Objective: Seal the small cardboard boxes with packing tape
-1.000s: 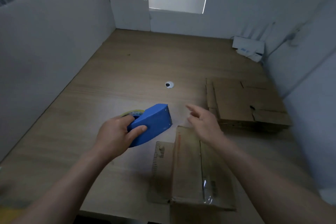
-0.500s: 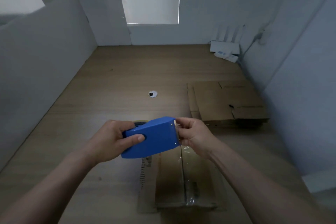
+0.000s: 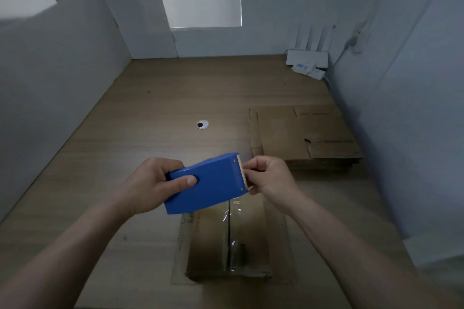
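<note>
Over the wooden desk, head camera: tape is readied above a small box.
Left hand (image 3: 150, 185) wraps the light, rigid blue tape dispenser (image 3: 208, 183) by its body; right hand (image 3: 268, 178) pinches narrowly at the toothed cutter, apparently on the thin, sticky tape end hidden by its fingertips. The small cardboard box (image 3: 213, 241), light and easily dented, lies just below.

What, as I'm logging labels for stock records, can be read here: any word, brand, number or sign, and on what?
Nothing legible.
cardboard box: dark print along its left flap, too blurred to read.
white device in the far corner: blue label, too small to read.
blue tape dispenser: no text shows.
</note>
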